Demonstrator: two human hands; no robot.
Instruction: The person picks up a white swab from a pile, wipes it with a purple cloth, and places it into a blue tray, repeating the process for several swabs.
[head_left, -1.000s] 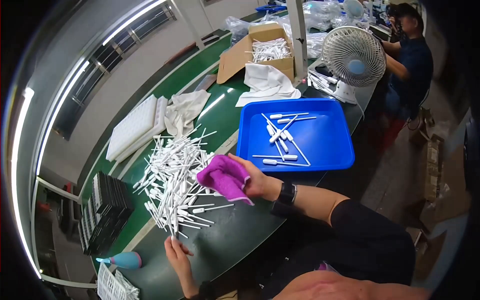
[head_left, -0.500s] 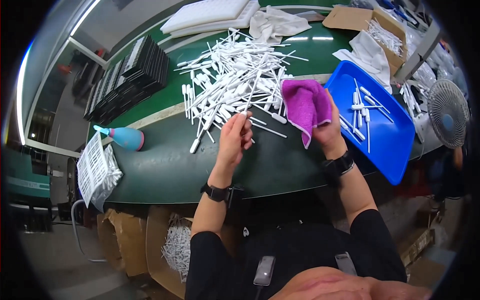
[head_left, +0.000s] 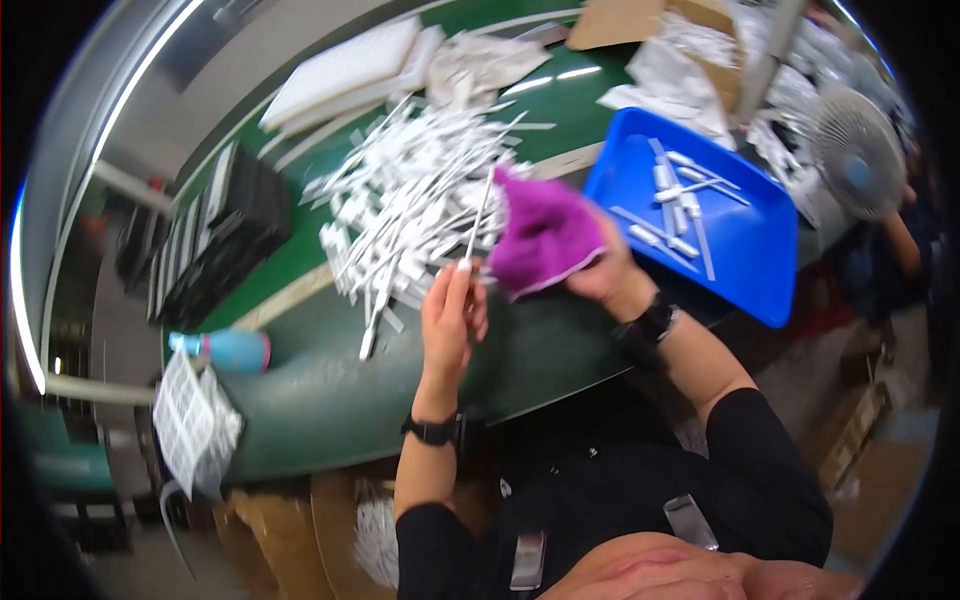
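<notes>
My left hand [head_left: 452, 315] pinches a thin white plastic stick [head_left: 480, 215] by its thicker end. The stick points up and away. Just to its right, my right hand [head_left: 612, 272] grips a purple cloth [head_left: 545, 238] with a pale edge; it is smeared by motion. The cloth hangs close beside the stick, and I cannot tell whether they touch. Beyond both hands spreads a loose heap of similar white sticks [head_left: 400, 190] on the green table [head_left: 330, 385]. Right of the cloth lies a blue tray [head_left: 750, 270] with several of these sticks in it.
A light blue squeeze bottle [head_left: 235, 350] and a bag with a printed sheet [head_left: 185, 420] sit at the left. Black stacked trays [head_left: 225, 235], white foam slabs [head_left: 345, 75] and rags [head_left: 485, 65] lie farther back. A fan [head_left: 858, 150] stands at the right, near an open carton [head_left: 735, 50].
My right hand has brought the purple cloth left, up beside the stick in my left hand. The whole view has tilted and shifted.
</notes>
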